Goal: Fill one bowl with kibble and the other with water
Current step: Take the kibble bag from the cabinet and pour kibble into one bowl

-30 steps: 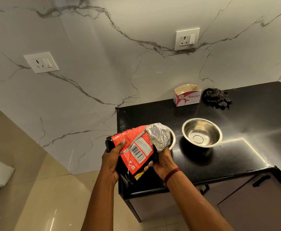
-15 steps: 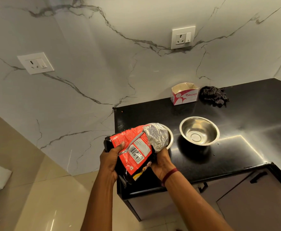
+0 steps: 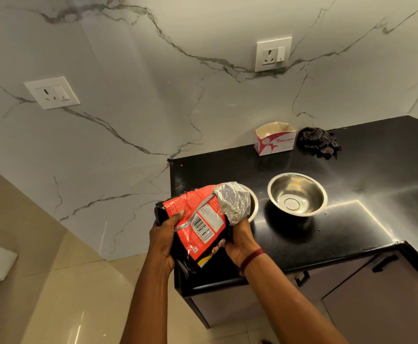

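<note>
Counter (image 3: 352, 244), bag (image 3: 198, 219) between left hand (image 3: 163, 240), right hand (image 3: 240, 242), seemingly over bowl (image 3: 254, 204)

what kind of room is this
Probably a home kitchen: a black countertop over cabinet doors, a marble-look wall with a power socket, and a steel bowl on that countertop.
</note>
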